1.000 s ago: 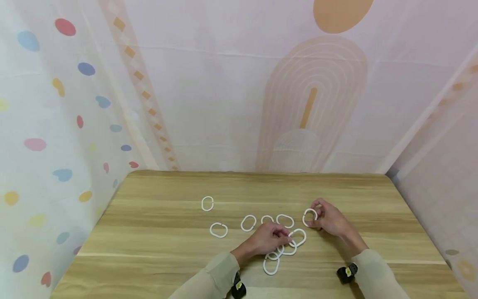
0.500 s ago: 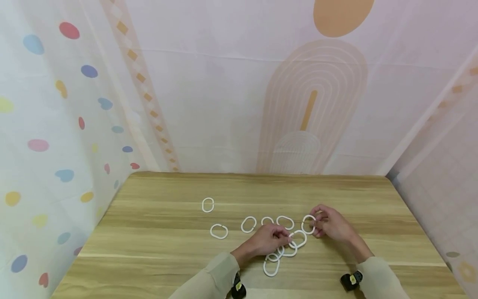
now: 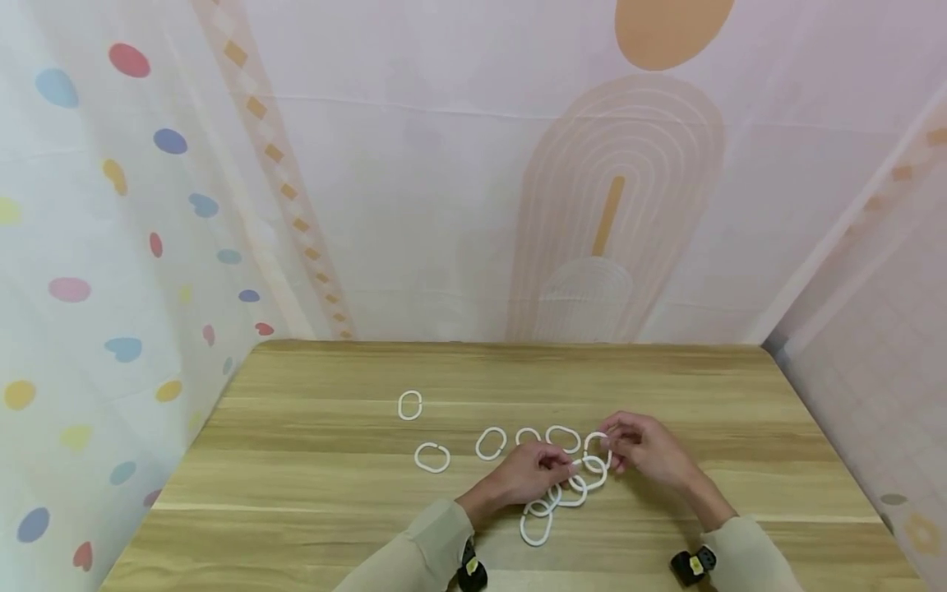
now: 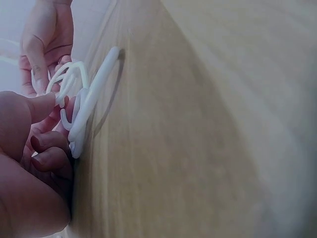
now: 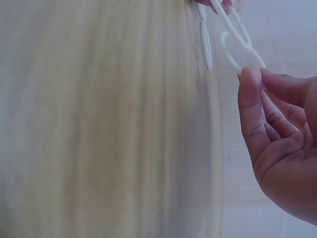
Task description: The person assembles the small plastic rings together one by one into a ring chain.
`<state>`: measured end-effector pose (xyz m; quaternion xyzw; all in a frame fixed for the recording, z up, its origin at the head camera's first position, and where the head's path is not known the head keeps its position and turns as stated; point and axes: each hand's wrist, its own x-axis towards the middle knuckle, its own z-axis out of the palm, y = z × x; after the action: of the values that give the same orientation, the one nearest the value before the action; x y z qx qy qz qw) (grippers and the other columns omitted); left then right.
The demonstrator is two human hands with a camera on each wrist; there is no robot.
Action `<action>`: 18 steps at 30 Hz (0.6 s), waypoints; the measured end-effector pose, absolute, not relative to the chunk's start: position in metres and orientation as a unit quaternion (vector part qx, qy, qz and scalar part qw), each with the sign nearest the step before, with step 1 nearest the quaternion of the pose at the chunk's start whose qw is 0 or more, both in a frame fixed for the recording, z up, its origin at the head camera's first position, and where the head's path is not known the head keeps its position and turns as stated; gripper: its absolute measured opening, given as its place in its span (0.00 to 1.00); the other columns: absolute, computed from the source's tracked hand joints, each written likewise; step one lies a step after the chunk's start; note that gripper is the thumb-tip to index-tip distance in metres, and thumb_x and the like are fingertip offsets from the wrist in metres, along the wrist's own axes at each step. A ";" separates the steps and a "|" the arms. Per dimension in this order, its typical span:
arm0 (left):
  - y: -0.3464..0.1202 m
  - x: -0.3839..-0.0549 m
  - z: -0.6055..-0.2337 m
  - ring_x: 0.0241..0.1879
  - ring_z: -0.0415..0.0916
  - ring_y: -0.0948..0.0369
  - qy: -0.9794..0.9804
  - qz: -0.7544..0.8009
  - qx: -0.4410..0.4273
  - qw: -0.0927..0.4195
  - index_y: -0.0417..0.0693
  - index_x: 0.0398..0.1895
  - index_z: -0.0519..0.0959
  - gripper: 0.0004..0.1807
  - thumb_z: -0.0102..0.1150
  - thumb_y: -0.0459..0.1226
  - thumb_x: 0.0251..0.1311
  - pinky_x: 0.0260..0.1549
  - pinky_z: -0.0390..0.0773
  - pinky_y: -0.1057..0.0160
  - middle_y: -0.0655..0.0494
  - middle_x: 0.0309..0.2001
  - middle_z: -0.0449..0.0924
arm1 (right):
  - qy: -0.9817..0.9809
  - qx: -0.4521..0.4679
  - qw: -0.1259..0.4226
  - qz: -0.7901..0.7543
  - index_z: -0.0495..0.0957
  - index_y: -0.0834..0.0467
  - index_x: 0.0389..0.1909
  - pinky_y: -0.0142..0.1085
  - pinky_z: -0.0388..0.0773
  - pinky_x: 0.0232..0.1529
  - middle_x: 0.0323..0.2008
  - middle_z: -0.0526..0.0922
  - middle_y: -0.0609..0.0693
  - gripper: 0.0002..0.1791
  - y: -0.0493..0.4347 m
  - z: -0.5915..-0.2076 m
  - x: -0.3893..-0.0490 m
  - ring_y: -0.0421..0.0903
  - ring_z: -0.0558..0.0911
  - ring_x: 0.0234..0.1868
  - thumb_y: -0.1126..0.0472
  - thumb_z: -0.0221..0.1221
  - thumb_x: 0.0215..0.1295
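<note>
My left hand (image 3: pixel 521 474) pinches a white oval plastic link (image 3: pixel 594 483) with a small gap in its side, the end piece of a short chain. More joined links trail from it toward me, the lowest link (image 3: pixel 536 530) lying on the table; part of the chain is hidden under the hand. Between thumb and fingers, my right hand (image 3: pixel 651 450) pinches another link (image 3: pixel 589 438). The two held links overlap in the head view. In the right wrist view the thumb and forefinger grip the link (image 5: pixel 229 52) at its end.
Loose white links lie on the wooden table (image 3: pixel 296 510): one at the back left (image 3: pixel 410 405), one below it (image 3: pixel 432 457), and several just beyond my left hand, including one link (image 3: pixel 491 443). A patterned curtain (image 3: pixel 414 205) stands behind the table.
My right hand has moved left and toward me, bringing its link from apart to overlapping the left-held link. The left hand has stayed in place.
</note>
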<state>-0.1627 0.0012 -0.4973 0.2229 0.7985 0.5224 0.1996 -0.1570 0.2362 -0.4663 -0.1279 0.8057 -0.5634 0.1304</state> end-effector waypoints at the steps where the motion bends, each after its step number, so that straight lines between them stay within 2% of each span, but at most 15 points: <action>1: 0.001 -0.163 -0.498 0.24 0.73 0.69 0.799 0.521 0.222 0.201 0.46 0.34 0.85 0.06 0.62 0.38 0.65 0.25 0.68 0.72 0.58 0.26 0.84 | 0.808 -0.128 0.130 -0.560 0.75 0.73 0.48 0.36 0.82 0.29 0.34 0.81 0.67 0.11 0.235 -0.467 -0.156 0.44 0.80 0.27 0.71 0.57 0.67; 5: 0.001 -0.164 -0.498 0.24 0.73 0.69 0.803 0.515 0.221 0.201 0.46 0.35 0.85 0.06 0.61 0.37 0.65 0.26 0.69 0.71 0.61 0.26 0.83 | 0.813 -0.137 0.125 -0.551 0.77 0.70 0.47 0.37 0.82 0.28 0.32 0.81 0.64 0.11 0.234 -0.470 -0.155 0.44 0.80 0.26 0.68 0.58 0.68; 13: -0.001 -0.164 -0.495 0.24 0.71 0.70 0.807 0.510 0.223 0.195 0.45 0.35 0.85 0.06 0.62 0.37 0.65 0.26 0.68 0.71 0.58 0.26 0.83 | 0.815 -0.158 0.115 -0.545 0.80 0.68 0.45 0.36 0.81 0.25 0.29 0.81 0.59 0.09 0.229 -0.472 -0.156 0.43 0.79 0.25 0.67 0.59 0.68; 18: -0.003 -0.162 -0.497 0.24 0.72 0.70 0.807 0.511 0.217 0.204 0.46 0.34 0.86 0.06 0.62 0.38 0.65 0.25 0.68 0.71 0.60 0.25 0.83 | 0.818 -0.166 0.126 -0.536 0.80 0.67 0.46 0.36 0.80 0.25 0.30 0.82 0.57 0.10 0.226 -0.473 -0.154 0.43 0.79 0.25 0.65 0.59 0.68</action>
<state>-0.1615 -0.0030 -0.4966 0.2165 0.8068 0.5106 0.2038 -0.1540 0.2257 -0.4729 -0.1656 0.8183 -0.5357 0.1260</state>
